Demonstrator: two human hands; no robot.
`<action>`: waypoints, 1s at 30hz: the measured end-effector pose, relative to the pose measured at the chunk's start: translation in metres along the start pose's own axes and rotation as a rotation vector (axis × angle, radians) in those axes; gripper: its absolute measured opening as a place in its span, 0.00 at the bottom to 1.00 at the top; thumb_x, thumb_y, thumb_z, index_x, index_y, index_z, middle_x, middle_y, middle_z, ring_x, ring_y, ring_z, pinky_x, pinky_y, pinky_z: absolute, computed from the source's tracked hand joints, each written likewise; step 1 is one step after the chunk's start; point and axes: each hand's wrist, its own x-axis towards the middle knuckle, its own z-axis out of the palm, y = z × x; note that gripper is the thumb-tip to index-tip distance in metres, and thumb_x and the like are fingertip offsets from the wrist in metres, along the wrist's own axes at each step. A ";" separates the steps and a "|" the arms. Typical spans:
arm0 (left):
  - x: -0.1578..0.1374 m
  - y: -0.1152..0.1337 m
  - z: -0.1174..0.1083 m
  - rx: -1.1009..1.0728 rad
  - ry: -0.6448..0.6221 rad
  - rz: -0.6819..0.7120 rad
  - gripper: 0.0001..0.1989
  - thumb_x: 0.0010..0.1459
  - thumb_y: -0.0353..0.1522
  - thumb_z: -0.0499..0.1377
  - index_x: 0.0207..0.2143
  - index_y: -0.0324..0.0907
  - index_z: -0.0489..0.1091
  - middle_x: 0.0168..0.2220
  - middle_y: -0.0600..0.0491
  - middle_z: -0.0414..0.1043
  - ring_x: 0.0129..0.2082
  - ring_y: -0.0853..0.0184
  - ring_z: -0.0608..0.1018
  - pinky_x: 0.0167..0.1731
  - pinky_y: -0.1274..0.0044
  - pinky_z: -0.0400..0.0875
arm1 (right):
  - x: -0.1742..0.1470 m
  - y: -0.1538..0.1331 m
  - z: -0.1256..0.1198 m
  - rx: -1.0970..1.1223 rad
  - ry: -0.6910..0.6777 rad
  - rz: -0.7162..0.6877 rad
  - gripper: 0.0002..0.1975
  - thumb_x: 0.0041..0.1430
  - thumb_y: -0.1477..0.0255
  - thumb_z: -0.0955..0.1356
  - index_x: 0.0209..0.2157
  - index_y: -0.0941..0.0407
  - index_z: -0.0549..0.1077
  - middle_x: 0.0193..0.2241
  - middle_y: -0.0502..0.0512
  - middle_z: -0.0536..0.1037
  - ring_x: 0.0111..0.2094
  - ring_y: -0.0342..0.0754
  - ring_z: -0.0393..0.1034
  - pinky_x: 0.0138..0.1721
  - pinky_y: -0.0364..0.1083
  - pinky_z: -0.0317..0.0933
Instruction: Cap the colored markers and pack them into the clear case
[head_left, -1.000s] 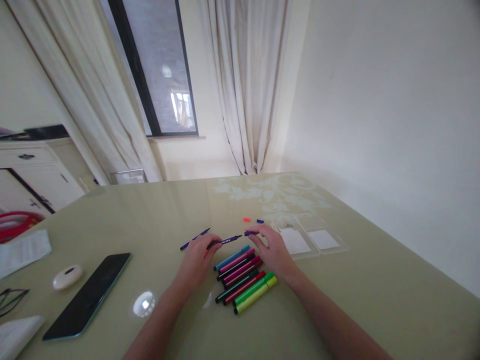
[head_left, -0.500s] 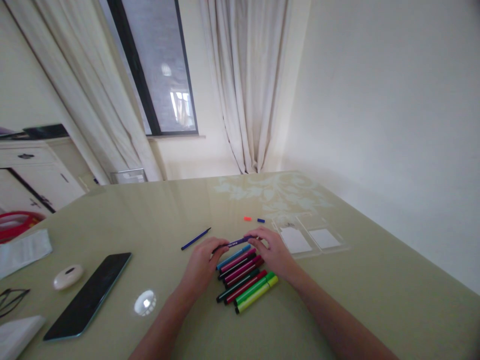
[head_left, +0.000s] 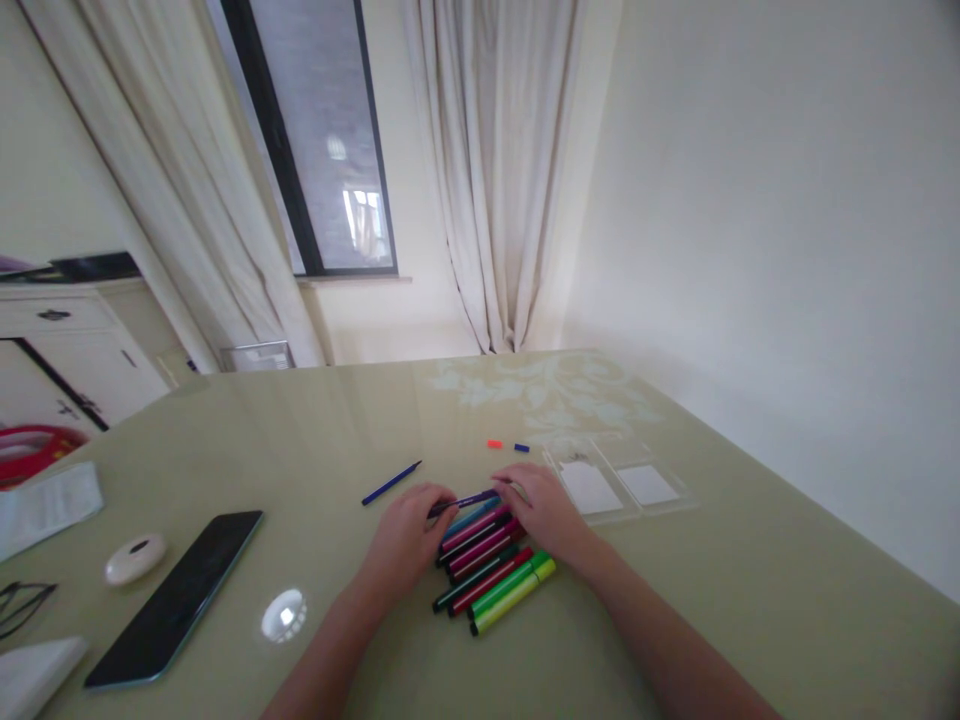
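Observation:
A purple marker [head_left: 474, 499] stretches between my two hands, at the far end of a row of markers. My left hand [head_left: 411, 525] pinches its left end, and my right hand [head_left: 534, 500] grips its right end. Just below lie several capped markers side by side, among them a blue marker [head_left: 469, 519], a red marker [head_left: 491, 582], a green marker [head_left: 504, 588] and a yellow-green marker [head_left: 514, 598]. Beyond my left hand rests an uncapped dark blue marker [head_left: 391, 483]. An orange cap [head_left: 494, 444] and a dark blue cap [head_left: 522, 448] sit farther back.
To the right lies an open clear plastic case [head_left: 634, 513] with white cards inside. On the left are a black tablet-like device [head_left: 176, 600], a white oval object [head_left: 135, 559], eyeglasses [head_left: 26, 605] and a pale packet [head_left: 52, 508]. A wall borders the table's right edge.
Both hands have lowered the purple marker toward me, down beside the blue marker in the row. The loose dark blue marker and the two caps have stayed put.

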 end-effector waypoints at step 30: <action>0.003 -0.037 -0.016 0.252 0.084 -0.219 0.09 0.64 0.37 0.54 0.41 0.44 0.71 0.42 0.48 0.78 0.44 0.57 0.78 0.46 0.68 0.70 | 0.005 0.000 0.003 -0.082 0.143 0.109 0.10 0.68 0.76 0.63 0.43 0.52 0.75 0.44 0.54 0.82 0.49 0.51 0.73 0.55 0.54 0.51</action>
